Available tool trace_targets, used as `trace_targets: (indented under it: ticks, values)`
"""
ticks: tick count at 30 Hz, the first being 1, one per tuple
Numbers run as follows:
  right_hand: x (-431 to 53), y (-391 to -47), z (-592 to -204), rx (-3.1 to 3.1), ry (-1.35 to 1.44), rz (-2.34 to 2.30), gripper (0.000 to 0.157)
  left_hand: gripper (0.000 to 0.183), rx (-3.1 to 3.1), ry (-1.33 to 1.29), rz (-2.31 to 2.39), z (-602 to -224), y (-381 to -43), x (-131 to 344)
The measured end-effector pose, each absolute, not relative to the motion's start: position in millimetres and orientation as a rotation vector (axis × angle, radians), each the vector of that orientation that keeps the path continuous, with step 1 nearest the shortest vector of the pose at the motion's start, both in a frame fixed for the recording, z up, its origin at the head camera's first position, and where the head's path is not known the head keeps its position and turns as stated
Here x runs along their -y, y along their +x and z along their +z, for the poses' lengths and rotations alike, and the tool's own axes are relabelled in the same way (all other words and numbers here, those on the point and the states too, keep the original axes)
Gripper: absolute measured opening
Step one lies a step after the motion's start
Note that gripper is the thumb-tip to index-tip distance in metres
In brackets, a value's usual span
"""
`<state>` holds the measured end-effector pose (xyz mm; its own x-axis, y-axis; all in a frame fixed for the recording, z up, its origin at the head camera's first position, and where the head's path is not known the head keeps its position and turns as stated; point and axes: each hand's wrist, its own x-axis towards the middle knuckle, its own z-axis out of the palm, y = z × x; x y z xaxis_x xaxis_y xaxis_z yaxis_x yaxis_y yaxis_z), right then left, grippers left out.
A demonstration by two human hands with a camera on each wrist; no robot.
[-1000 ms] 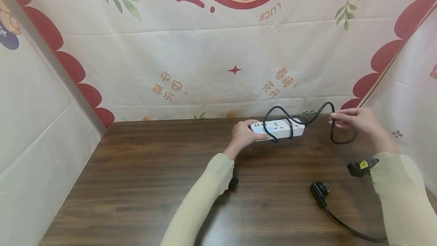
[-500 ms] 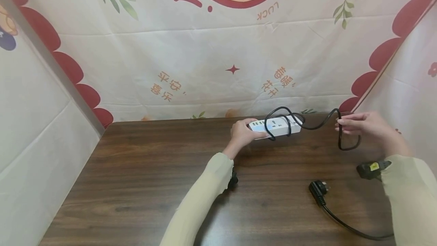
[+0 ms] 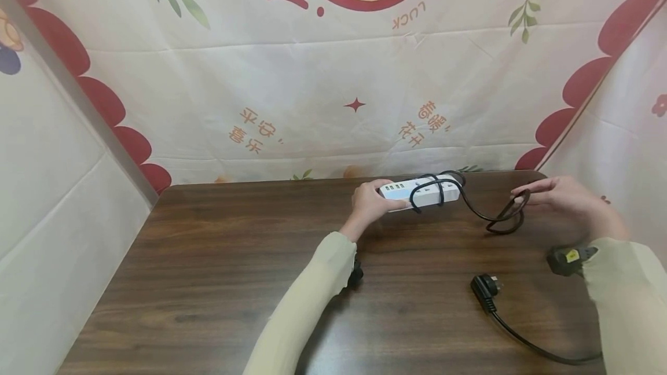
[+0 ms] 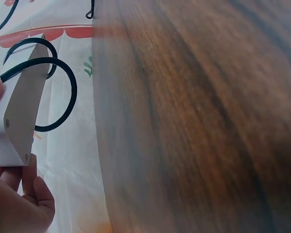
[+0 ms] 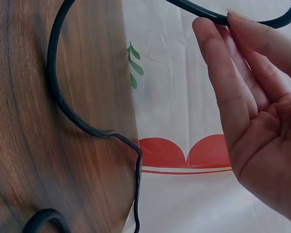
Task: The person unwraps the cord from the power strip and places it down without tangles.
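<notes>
At the back of the table, my left hand (image 3: 369, 204) grips the left end of a white power strip (image 3: 397, 191), thumb on the near side. Loops of its black cord (image 3: 482, 214) lie around the strip's middle and trail to the right. My right hand (image 3: 565, 197) pinches a small loop of this cord between thumb and fingertips. In the right wrist view the cord (image 5: 52, 63) also curves over the wood. From the left wrist view, the strip's end (image 4: 14, 109) rests in the fingers, a cord loop arching beside it.
A black plug (image 3: 486, 291) with metal prongs lies on the brown wooden table (image 3: 234, 282), its cord running under the right sleeve (image 3: 622, 288). A black device with a yellow label (image 3: 570, 258) sits at the right cuff. Printed cloth (image 3: 312, 74) hangs behind the table.
My right hand first drew the cord rightward, then came down a little. The cord near it now sags lower in a folded loop. My left hand keeps its hold on the power strip.
</notes>
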<state>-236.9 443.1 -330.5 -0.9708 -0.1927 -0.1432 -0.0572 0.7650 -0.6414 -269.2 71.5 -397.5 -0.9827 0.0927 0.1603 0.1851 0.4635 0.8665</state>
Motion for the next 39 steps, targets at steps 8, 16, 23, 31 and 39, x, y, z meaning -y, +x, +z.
trace_targets:
  ticks: [8, 16, 23, 31, 39]
  values:
    - [-445.8, -236.7, -327.0, -2.774, -0.247, -0.942, 0.026, 0.048, 2.596, -0.242, -1.584, -394.2, -267.5, -70.2]
    - [-443.6, -235.1, -321.7, -2.644, -0.164, -1.116, 0.023, 0.049, 2.608, -0.241, -1.536, -392.4, -266.7, -71.2]
    - [-434.8, -233.8, -319.0, -2.621, -0.135, -1.067, 0.039, 0.049, 2.614, -0.248, -1.539, -393.9, -266.2, -74.6]
    - [-423.2, -239.4, -326.3, -2.534, -0.11, -1.241, 0.037, 0.049, 2.594, -0.252, -1.572, -392.3, -265.9, -74.1]
    - [-410.1, -251.9, -331.9, -2.432, -0.167, -1.383, 0.03, 0.049, 2.579, -0.27, -1.612, -393.3, -265.9, -72.8]
